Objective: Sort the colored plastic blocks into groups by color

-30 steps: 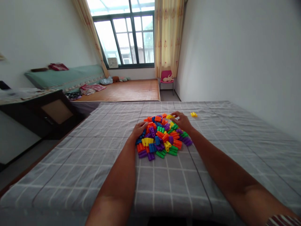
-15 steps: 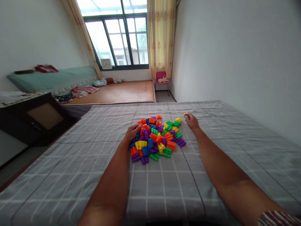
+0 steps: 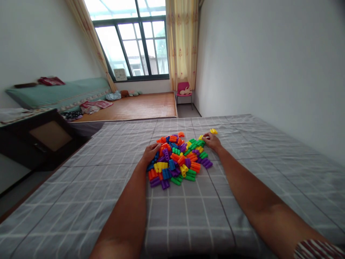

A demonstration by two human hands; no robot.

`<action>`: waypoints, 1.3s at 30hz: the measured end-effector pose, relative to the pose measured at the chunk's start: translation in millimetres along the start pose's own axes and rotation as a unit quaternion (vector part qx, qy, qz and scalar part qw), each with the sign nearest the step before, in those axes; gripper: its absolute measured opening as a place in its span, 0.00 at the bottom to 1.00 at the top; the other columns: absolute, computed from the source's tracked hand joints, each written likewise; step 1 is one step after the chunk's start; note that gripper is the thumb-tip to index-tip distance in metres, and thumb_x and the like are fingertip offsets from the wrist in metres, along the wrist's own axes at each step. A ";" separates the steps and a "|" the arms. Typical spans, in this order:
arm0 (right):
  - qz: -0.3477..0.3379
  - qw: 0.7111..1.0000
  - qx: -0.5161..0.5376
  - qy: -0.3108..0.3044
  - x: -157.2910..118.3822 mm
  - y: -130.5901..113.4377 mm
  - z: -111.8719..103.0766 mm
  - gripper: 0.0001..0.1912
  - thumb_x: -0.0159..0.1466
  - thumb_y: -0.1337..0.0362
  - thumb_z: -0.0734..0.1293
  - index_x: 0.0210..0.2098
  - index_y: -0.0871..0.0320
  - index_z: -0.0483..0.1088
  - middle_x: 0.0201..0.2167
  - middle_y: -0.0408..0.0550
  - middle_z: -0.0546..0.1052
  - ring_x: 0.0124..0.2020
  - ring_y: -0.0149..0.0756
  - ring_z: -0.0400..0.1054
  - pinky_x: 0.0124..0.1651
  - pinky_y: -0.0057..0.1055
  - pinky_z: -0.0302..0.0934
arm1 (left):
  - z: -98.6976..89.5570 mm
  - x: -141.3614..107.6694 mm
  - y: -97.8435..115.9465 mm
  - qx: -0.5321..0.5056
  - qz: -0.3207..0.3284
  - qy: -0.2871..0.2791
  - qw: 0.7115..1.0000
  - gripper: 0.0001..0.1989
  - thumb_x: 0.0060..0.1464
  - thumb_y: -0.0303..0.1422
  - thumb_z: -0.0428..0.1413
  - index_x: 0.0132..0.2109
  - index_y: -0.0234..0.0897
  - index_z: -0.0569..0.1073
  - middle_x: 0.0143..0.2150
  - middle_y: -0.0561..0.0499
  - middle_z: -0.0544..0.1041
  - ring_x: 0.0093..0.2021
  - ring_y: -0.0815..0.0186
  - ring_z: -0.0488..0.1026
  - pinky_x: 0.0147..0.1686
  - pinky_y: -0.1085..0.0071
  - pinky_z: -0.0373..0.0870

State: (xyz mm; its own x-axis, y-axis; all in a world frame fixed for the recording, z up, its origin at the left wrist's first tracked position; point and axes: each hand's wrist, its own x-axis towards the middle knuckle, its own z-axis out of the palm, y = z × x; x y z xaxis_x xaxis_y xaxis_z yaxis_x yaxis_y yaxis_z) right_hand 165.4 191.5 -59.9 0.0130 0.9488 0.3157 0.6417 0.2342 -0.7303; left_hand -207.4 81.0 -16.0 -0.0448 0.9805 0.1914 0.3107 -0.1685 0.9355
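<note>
A pile of plastic blocks (image 3: 176, 158) in orange, purple, blue, green and yellow lies on the grey checked cloth (image 3: 188, 212). My left hand (image 3: 151, 153) rests against the pile's left edge, its fingers closed by an orange piece; whether they grip it is too small to tell. At the upper right of the pile, my right hand (image 3: 212, 141) has its fingertips closed on a yellow block (image 3: 201, 137). Another yellow block (image 3: 214, 131) lies by itself just beyond my right hand.
Past the cloth's far edge is a low bed with a brown mat (image 3: 145, 104). A dark cabinet (image 3: 35, 140) stands at the left. A pink chair (image 3: 183, 88) holding a soft toy is by the curtain, and a white wall runs along the right.
My right hand has let go of a yellow block, which now lies apart, and has moved left to another yellow block at the pile. My left hand has stayed in place.
</note>
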 end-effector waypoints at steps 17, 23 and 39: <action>0.155 0.956 0.034 0.247 54.2 53.2 -58.4 0.16 0.51 0.69 0.63 0.39 0.62 0.74 0.41 0.57 0.79 0.39 0.42 0.73 0.45 0.38 0.68 | -1.9 1.4 -2.4 0.024 0.009 -0.010 1.000 0.24 0.48 0.52 0.57 0.39 0.38 0.82 0.39 0.50 0.81 0.42 0.58 0.75 0.41 0.69 0.70; 0.150 0.972 -0.092 0.159 53.7 64.2 -68.8 0.14 0.53 0.68 0.62 0.36 0.60 0.76 0.38 0.55 0.80 0.42 0.45 0.73 0.50 0.41 0.65 | -2.7 2.6 -5.0 0.021 0.018 -0.006 1.000 0.23 0.46 0.54 0.58 0.37 0.39 0.81 0.37 0.50 0.81 0.42 0.58 0.75 0.42 0.69 0.70; 0.005 0.974 -0.205 0.091 33.3 70.1 -60.3 0.23 0.56 0.70 0.62 0.51 0.59 0.74 0.44 0.53 0.79 0.44 0.45 0.73 0.52 0.41 0.64 | -3.1 -0.6 1.0 0.024 -0.002 -0.002 1.000 0.25 0.44 0.55 0.59 0.37 0.39 0.81 0.37 0.50 0.82 0.43 0.57 0.76 0.44 0.67 0.71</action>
State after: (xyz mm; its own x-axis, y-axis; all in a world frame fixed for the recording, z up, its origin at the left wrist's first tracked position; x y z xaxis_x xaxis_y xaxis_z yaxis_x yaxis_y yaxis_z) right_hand 257.1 226.8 -64.1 0.1321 0.8882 0.4401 0.8932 0.0859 -0.4414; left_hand -210.0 79.9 -14.3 -0.0422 0.9816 0.1864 0.3566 -0.1595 0.9205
